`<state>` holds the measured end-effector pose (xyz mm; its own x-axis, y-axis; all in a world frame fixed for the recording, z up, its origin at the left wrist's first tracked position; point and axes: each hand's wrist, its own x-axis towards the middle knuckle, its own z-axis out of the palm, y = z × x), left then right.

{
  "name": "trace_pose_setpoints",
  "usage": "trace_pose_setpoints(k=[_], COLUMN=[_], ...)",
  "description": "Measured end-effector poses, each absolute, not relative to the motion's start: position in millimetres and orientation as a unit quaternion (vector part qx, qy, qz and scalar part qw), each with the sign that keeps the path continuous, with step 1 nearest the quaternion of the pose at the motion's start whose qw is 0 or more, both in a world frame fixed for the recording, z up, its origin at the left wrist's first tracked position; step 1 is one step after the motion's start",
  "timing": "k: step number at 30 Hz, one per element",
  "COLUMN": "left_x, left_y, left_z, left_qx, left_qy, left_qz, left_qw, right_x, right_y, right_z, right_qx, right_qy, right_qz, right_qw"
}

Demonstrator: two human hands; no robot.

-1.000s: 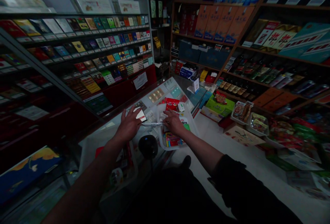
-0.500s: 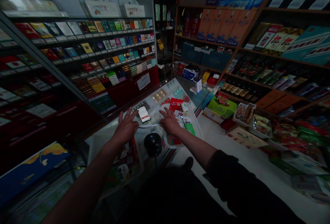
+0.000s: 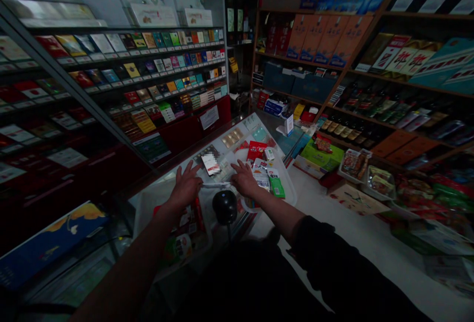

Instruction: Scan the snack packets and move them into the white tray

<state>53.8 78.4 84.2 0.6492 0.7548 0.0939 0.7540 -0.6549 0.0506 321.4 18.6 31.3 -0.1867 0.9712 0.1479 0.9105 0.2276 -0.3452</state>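
A narrow white strip [image 3: 217, 185], perhaps twisted plastic or folded paper, is stretched between my hands above the glass counter. My left hand [image 3: 185, 186] pinches its left end between thumb and finger, the other fingers spread. At the right end, my right hand [image 3: 244, 179] grips it the same way. Just beyond the strip lies a phone [image 3: 209, 163] with a lit white screen, partly blurred out. A black rounded device on a stem [image 3: 224, 207] stands on my side of the strip. Beside my right hand, a white tray [image 3: 291, 191] holds red, white and green snack packets.
Under my left forearm sits another white tray [image 3: 138, 208] of packets. A small white stand [image 3: 288, 124] rises at the counter's far end. Shelves of cigarette packs [image 3: 163, 65] line the left; bottles [image 3: 385, 102] and boxes fill the right. Snack containers [image 3: 379, 183] stand low at right.
The whole view has shifted slightly, so the scene sits a little further right and lower. Both hands still hold the white strip, in nearly the same pose.
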Motion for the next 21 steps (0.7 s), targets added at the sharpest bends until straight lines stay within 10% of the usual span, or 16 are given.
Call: trace_pose_setpoints(k=[21], left_x=[-13], left_y=[80], left_z=[74], left_qx=[0.833], left_qy=[0.538], left_qz=[0.123], left_qw=[0.026], right_x=[244], right_y=[-6], right_z=[78], right_qx=[-0.573], right_qy=[-0.780], right_qz=[0.072], right_qw=[0.243])
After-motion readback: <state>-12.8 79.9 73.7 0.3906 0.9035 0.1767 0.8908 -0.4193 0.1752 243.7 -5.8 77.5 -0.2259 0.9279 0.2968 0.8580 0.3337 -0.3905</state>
